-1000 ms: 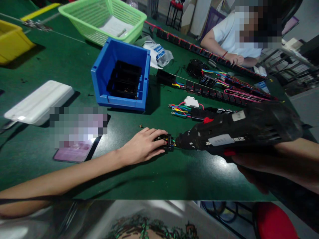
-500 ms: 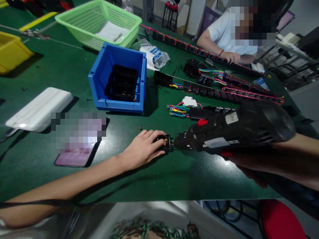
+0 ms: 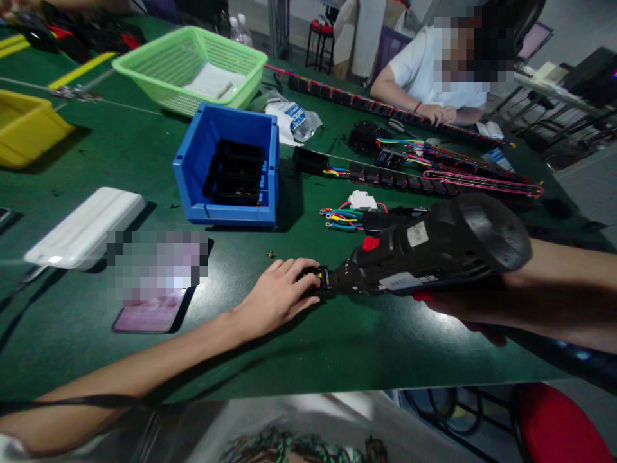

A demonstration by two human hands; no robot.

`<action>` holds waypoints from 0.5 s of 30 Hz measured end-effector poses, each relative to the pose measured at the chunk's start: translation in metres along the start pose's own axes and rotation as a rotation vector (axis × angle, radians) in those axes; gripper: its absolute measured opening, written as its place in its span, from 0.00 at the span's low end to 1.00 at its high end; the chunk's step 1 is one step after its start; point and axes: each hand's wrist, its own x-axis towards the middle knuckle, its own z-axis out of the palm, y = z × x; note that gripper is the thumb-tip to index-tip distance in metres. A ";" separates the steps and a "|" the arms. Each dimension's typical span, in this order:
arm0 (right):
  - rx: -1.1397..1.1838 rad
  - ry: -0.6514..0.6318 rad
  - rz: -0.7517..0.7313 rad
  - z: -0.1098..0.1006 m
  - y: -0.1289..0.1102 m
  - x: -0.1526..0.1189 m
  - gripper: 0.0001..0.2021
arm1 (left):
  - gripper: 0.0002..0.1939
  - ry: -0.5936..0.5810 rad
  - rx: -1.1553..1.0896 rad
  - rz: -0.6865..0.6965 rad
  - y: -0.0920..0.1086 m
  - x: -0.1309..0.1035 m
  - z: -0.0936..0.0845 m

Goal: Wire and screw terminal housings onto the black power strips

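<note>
My left hand [image 3: 282, 292] presses a small black part [image 3: 322, 280] to the green table, its fingers wrapped round the part's left side. A black power screwdriver [image 3: 434, 251] lies across the right side of the view, its nose against the part's right end. My right hand [image 3: 482, 315] grips the tool from below, mostly hidden under its body. A bundle of coloured wires with ring ends [image 3: 342, 222] lies behind the tool. Tiny screws [image 3: 270, 254] rest behind my left hand.
A blue bin [image 3: 226, 212] holds black parts. Behind it is a green basket [image 3: 173, 99]. A phone [image 3: 149, 315] and a white power bank [image 3: 87, 225] lie left. Black strips with wires [image 3: 385, 177] stretch right, towards a seated person [image 3: 409, 77]. A yellow bin [image 3: 29, 128] stands far left.
The screwdriver's rear end has swung left, and its nose now sits closer against the black part. The view has tilted slightly upward. My left hand keeps its hold.
</note>
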 end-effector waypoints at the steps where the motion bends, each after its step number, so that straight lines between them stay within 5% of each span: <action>1: -0.136 -0.045 0.027 -0.003 -0.003 0.000 0.16 | 0.14 -0.003 -0.002 -0.007 0.000 0.000 0.000; 8: -0.398 -0.324 0.203 -0.023 -0.012 0.010 0.10 | 0.20 -0.069 -0.116 -0.033 -0.004 -0.001 -0.012; 12: -0.457 -0.614 -0.009 -0.040 -0.015 0.025 0.09 | 0.20 -0.056 -0.180 -0.052 -0.008 -0.003 -0.015; 15: -0.440 -0.651 -0.110 -0.041 -0.018 0.028 0.12 | 0.19 -0.035 -0.163 -0.035 -0.008 -0.004 -0.012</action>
